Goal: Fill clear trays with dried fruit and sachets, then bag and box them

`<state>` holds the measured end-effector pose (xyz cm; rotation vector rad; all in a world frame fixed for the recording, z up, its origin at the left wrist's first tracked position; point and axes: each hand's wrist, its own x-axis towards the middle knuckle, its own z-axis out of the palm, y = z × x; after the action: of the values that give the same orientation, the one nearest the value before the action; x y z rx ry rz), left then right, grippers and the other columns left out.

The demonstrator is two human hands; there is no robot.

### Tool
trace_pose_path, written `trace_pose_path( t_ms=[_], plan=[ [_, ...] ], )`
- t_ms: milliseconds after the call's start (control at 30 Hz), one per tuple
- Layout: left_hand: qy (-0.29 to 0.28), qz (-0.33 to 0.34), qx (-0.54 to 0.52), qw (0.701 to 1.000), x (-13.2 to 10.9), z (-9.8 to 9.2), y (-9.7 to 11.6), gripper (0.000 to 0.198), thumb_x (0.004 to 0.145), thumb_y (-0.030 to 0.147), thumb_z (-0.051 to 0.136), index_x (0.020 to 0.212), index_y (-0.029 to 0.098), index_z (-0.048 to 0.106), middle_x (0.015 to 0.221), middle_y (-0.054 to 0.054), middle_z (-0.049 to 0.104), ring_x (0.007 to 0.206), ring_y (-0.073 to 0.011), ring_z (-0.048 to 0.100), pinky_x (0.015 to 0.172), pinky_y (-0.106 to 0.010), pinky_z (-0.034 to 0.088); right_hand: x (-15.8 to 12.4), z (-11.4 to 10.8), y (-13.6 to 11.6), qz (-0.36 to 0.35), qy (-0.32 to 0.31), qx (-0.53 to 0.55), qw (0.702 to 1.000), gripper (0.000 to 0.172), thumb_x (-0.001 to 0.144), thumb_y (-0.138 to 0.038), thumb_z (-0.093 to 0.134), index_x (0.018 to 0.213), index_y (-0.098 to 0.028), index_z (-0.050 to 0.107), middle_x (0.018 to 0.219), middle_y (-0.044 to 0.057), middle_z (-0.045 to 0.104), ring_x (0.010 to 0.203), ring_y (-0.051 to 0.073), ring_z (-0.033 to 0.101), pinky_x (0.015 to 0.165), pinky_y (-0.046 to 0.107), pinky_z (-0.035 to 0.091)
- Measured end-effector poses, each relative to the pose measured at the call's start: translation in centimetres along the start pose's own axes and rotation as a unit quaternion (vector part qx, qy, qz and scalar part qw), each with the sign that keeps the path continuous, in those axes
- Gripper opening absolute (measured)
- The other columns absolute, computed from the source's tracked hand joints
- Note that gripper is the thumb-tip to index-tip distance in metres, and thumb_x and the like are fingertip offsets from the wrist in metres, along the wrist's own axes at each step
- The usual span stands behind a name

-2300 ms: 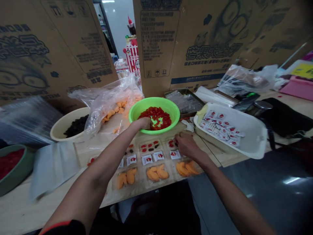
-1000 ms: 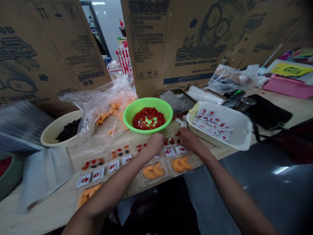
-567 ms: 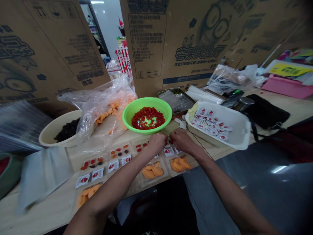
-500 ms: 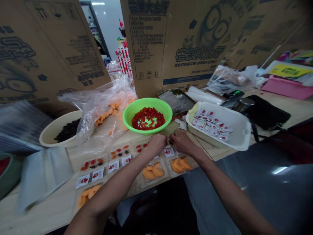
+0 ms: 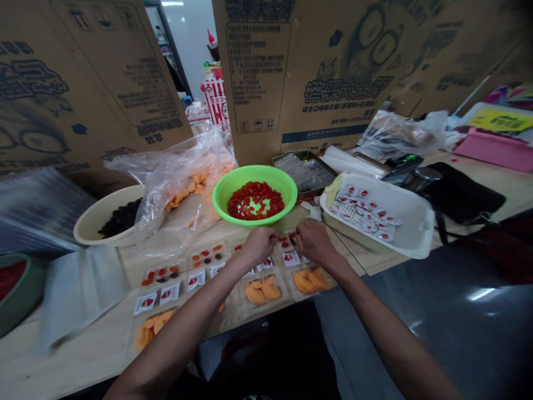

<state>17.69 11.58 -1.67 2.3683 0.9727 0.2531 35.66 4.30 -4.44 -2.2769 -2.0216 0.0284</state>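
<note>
The rightmost clear tray lies beneath the hands, its far compartment of small red pieces showing in the gap between them, orange pieces in its near one. The left hand and right hand are both curled, fingers bunched; whether either pinches anything, I cannot tell. Just beyond sits the green bowl; rightward, a white basket holds sachets.

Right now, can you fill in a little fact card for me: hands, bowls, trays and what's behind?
Left hand: over the clear trays, grip unclear
Right hand: over the rightmost tray, grip unclear
Green bowl: red pieces
Cream bowl: dark pieces
White tub: printed packets
Tray contents: orange chunks, more packets, little bits
Behind: cardboard boxes
</note>
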Motion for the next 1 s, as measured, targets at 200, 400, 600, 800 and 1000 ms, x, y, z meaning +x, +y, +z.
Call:
trace_pose_path(
  t_ms=[200,400,600,800,1000],
  plan=[
    [0.122,-0.009,-0.151,0.981,-2.2,-2.2,0.3,0.023,0.076,0.005,0.057,0.087,0.014,0.075,0.081,0.000,0.070,0.064,-0.0099,0.056,0.062,-0.020,0.043,-0.5,0.6,-0.9,-0.031,-0.030,-0.028,0.999,0.023,0.087,-0.013,0.048,0.101,-0.011,0.066,0.105,0.017,0.063,0.101,0.028,0.056,0.084,0.039,0.031],
    [0.290,0.001,-0.089,0.953,-0.8,-5.6,-0.9,0.022,0.081,0.007,0.054,0.091,0.014,0.073,0.089,-0.004,0.070,0.077,-0.0136,0.062,0.074,-0.024,0.049,0.1,-0.1,0.9,-0.044,-0.041,0.031,0.998,0.027,0.082,-0.009,0.053,0.104,-0.015,0.069,0.106,0.013,0.065,0.103,0.025,0.058,0.088,0.034,0.036],
    [0.059,0.051,0.098,0.992,-1.2,-4.4,0.3,0.020,0.085,0.011,0.055,0.087,0.015,0.074,0.088,-0.008,0.073,0.081,-0.0191,0.068,0.074,-0.028,0.051,-1.0,-1.3,5.4,0.088,-0.016,0.105,0.990,0.039,0.082,-0.002,0.045,0.113,-0.009,0.068,0.110,0.014,0.069,0.099,0.021,0.063,0.087,0.027,0.044],
    [-0.108,0.055,0.252,0.960,-0.1,0.3,0.6,0.024,0.083,0.005,0.053,0.091,0.007,0.075,0.094,-0.021,0.073,0.087,-0.0290,0.072,0.073,-0.034,0.053,-2.0,-0.1,5.6,0.046,-0.017,0.080,0.996,0.048,0.078,0.000,0.049,0.120,-0.012,0.068,0.113,0.014,0.066,0.097,0.021,0.063,0.085,0.027,0.045],
    [-0.118,0.071,0.250,0.958,0.8,1.0,0.0,0.022,0.086,0.012,0.054,0.087,0.007,0.075,0.093,-0.021,0.073,0.087,-0.0290,0.072,0.075,-0.035,0.054,-1.5,0.0,4.2,-0.018,-0.013,0.004,1.000,0.039,0.084,-0.002,0.047,0.111,-0.013,0.072,0.107,0.015,0.062,0.090,0.021,0.059,0.081,0.028,0.043]
  ],
)
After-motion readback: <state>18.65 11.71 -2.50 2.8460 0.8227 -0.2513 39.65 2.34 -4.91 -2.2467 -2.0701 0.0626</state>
